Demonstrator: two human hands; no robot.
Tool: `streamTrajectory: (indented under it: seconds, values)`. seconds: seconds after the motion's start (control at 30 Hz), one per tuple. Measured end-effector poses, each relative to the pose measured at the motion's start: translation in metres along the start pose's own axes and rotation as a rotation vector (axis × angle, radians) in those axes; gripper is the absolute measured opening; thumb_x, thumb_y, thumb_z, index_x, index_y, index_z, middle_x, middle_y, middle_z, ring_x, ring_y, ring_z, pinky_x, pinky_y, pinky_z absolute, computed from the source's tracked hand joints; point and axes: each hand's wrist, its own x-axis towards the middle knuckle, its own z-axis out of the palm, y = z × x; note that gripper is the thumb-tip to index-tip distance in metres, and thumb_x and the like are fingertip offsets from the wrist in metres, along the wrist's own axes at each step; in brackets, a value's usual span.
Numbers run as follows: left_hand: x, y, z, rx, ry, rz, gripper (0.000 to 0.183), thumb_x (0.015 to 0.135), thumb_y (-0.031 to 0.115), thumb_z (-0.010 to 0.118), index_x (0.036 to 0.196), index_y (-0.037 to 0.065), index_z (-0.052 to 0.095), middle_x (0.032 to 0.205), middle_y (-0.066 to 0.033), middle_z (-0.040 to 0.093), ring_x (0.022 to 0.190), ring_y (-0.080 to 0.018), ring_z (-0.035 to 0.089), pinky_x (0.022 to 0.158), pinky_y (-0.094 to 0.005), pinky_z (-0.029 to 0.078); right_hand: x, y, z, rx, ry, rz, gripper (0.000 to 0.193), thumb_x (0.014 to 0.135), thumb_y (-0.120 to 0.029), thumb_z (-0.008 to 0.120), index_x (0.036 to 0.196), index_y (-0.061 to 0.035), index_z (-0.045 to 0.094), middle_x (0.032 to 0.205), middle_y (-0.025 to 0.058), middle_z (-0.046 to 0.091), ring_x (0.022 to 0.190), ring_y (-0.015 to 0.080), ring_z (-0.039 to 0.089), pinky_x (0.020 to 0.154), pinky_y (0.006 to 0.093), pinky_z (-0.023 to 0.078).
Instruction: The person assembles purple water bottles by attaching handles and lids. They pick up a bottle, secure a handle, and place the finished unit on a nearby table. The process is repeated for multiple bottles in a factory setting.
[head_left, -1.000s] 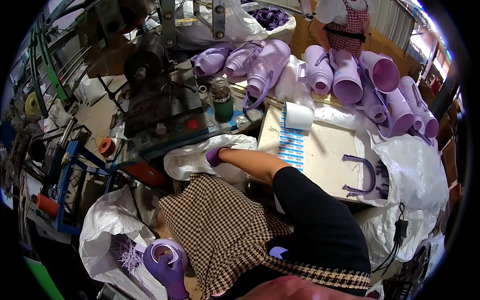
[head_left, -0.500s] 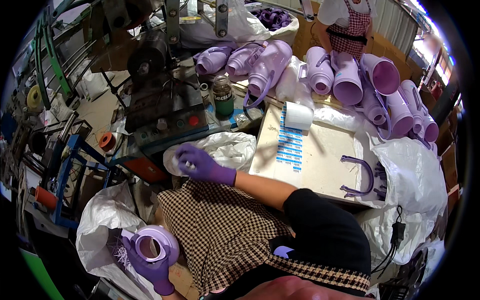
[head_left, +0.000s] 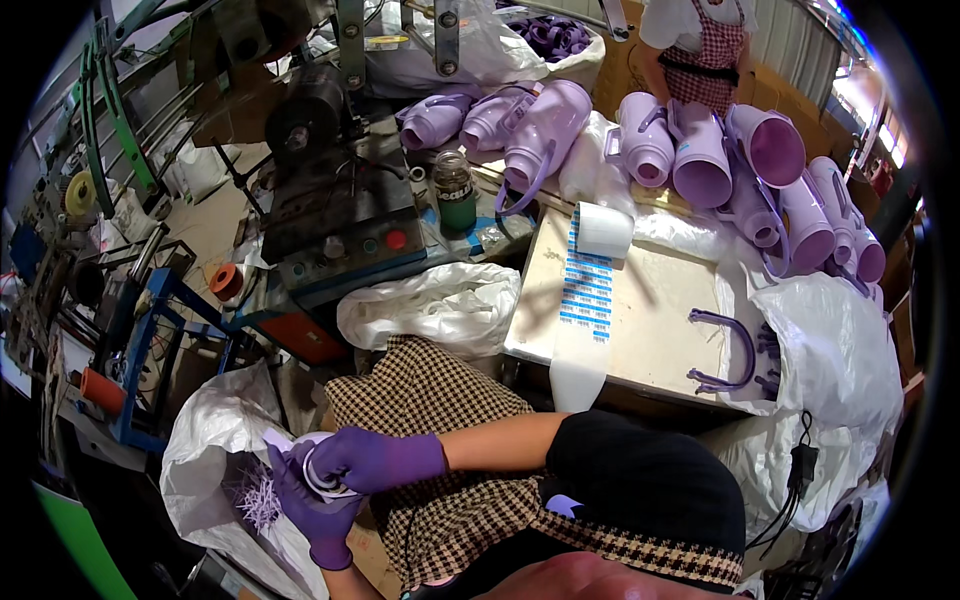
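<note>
A person in purple gloves looks down at a hollow, lilac plastic vessel with a round opening [head_left: 314, 438], held just to the right of a white, crinkled plastic sack [head_left: 215, 430] that contains thin, curly lilac shavings [head_left: 258, 503]. Vessel and sack overlap in this view; whether they touch cannot be told.

Both hands are at the vessel, so neither is clearly nearer. The left hand [head_left: 308, 500], on the side toward the sack, is clamped around the vessel. The right hand [head_left: 370, 460] reaches in from the side away from the sack, its fingers bent over the rim and opening. Whether those fingers are pinched together, or hold something small, is hidden. The opening faces roughly up toward the wearer, so the long axis seems to point that way, though the covered body makes this uncertain.

What shows of the vessel is smooth and pale, with a ring-shaped rim and a short projection toward the sack.

A brown-and-black checked apron [head_left: 425, 385] spreads to the right of the sack. Farther right and beyond it stands a cream-coloured tabletop [head_left: 660, 320], with larger lilac plastic jugs [head_left: 545, 125] lying past that.
</note>
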Motion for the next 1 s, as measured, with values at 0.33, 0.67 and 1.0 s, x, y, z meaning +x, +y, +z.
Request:
streamTrajectory:
  seconds: [0.33, 0.67, 1.0]
  values:
    - [0.005, 0.008, 0.017, 0.114, -0.012, 0.178, 0.115, 0.058, 0.043, 0.091, 0.152, 0.002, 0.04, 0.133, -0.0175, 0.062, 0.116, -0.0354, 0.06, 0.105, -0.0459, 0.044, -0.016, 0.011, 0.013, -0.299, 0.07, 0.116, 0.01, 0.077, -0.01, 0.064, 0.084, -0.0033, 0.067, 0.081, 0.0173, 0.065, 0.076, 0.0353, 0.066, 0.067, 0.0418, 0.052]
    - [0.013, 0.032, 0.019, 0.053, -0.002, 0.018, 0.091, 0.068, 0.037, 0.083, 0.142, -0.004, 0.048, 0.129, -0.0184, 0.062, 0.121, -0.0414, 0.056, 0.106, -0.0494, 0.042, -0.033, 0.011, 0.009, -0.194, -0.02, -0.149, 0.017, 0.082, -0.008, 0.066, 0.096, 0.0016, 0.063, 0.093, 0.0177, 0.065, 0.084, 0.0327, 0.065, 0.077, 0.04, 0.053]
    - [0.026, 0.056, -0.017, 0.218, -0.096, 0.317, 0.056, 0.07, 0.03, 0.088, 0.114, 0.008, 0.06, 0.12, -0.0091, 0.066, 0.122, -0.0332, 0.059, 0.114, -0.0622, 0.03, -0.13, -0.047, -0.076, -0.221, 0.435, -0.131, 0.031, 0.082, -0.001, 0.068, 0.112, -0.0089, 0.071, 0.109, 0.0101, 0.07, 0.106, 0.0276, 0.065, 0.095, 0.0426, 0.051]
